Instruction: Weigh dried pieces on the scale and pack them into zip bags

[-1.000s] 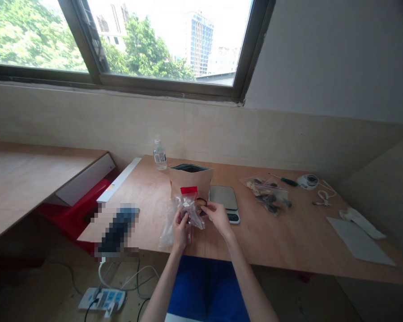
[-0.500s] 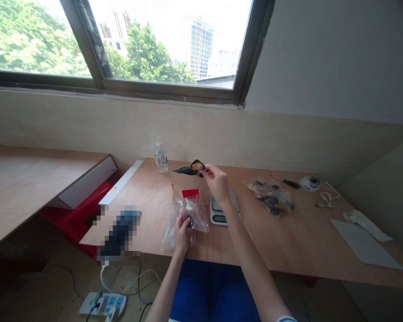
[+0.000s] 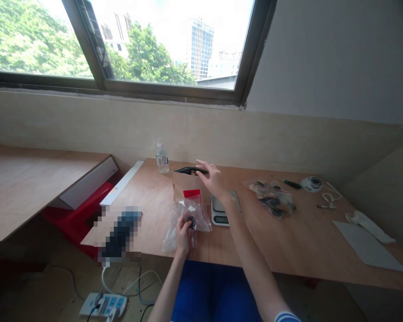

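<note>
My left hand (image 3: 183,233) is closed on a clear plastic zip bag (image 3: 201,217) above the table's front part. A small dark, rounded piece (image 3: 190,222) shows at its fingertips; whether it lies inside the bag I cannot tell. Behind stands a brown paper bag (image 3: 182,184) with a dark-lined, open mouth. My right hand (image 3: 212,176) is over the right side of that mouth, its fingers apart and nothing seen in them. A bit of something brown shows at the mouth beneath the fingers. Right of the bag sits a white kitchen scale (image 3: 219,219), partly covered by my right forearm.
Zip bags with dried dark and pale pieces (image 3: 275,200) lie to the right. Beyond them are a screwdriver (image 3: 292,184), a white dome camera (image 3: 311,183) and a white sheet (image 3: 366,246). A water bottle (image 3: 161,158) stands at the back; a power strip (image 3: 104,305) lies on the floor.
My right hand has let go of a brown, dark-rimmed dried mushroom piece at the paper bag's mouth, and its fingers have spread. My left hand keeps hold of the zip bag.
</note>
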